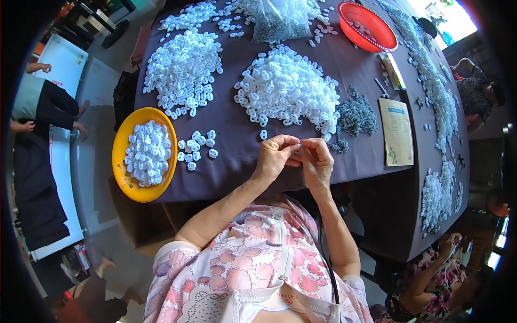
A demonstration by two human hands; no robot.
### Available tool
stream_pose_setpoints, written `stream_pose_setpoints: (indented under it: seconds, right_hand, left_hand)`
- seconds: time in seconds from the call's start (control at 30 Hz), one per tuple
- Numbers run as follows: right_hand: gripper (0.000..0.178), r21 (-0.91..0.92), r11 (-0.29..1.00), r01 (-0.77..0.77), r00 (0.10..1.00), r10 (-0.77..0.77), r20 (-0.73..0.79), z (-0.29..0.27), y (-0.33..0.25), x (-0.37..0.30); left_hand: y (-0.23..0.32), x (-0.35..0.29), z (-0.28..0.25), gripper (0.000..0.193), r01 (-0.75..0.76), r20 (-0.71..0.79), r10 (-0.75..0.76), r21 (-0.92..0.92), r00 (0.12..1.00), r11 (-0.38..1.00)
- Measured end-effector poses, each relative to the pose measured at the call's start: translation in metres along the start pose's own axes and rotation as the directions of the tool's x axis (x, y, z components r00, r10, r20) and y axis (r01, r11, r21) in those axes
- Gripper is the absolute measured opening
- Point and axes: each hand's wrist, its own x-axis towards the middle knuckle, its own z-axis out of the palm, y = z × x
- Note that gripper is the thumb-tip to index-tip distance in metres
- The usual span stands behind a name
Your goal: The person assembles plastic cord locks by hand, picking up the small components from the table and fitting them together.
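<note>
My left hand (276,157) and my right hand (315,163) meet fingertip to fingertip just over the near edge of the cloth-covered table. Both are closed in a pinch around a small white plastic piece (299,146), mostly hidden by the fingers. Right beyond them rises a large heap of white oval plastic pieces (288,89), with dark marks like holes. A pile of small grey spring-like parts (357,113) lies to the right of that heap. On the left, a yellow bowl (119,167) holds more white pieces, and several loose ones (196,146) lie beside it.
Another white heap (183,67) lies far left. Behind stands a clear plastic bag (280,21) of grey parts, with a red basket (344,24) to its right. A brown envelope (397,132) lies at right. White pieces (439,97) line the right-hand table, where other people sit.
</note>
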Motion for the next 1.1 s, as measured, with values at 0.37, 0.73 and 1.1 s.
stream_pose_setpoints:
  seconds: [0.37, 0.73, 1.1]
  right_hand:
    - [0.016, 0.226, 0.960, -0.166, 0.986, 0.159, 0.048, -0.002, 0.000, 0.000]
    - [0.014, 0.292, 0.939, -0.183, 0.983, 0.176, 0.051, 0.000, -0.003, -0.005]
    - [0.014, 0.299, 0.938, -0.177, 0.984, 0.157, 0.090, -0.008, -0.006, -0.002]
  left_hand:
    - [0.009, -0.003, -0.010, 0.005, -0.122, -0.007, 0.137, 0.409, 0.991, 0.904]
    - [0.014, -0.013, -0.008, 0.009, 0.108, 0.064, -0.103, -0.072, 0.993, 0.992]
    - [0.021, -0.016, -0.011, 0.010, 0.076, 0.044, -0.074, -0.039, 0.996, 0.996]
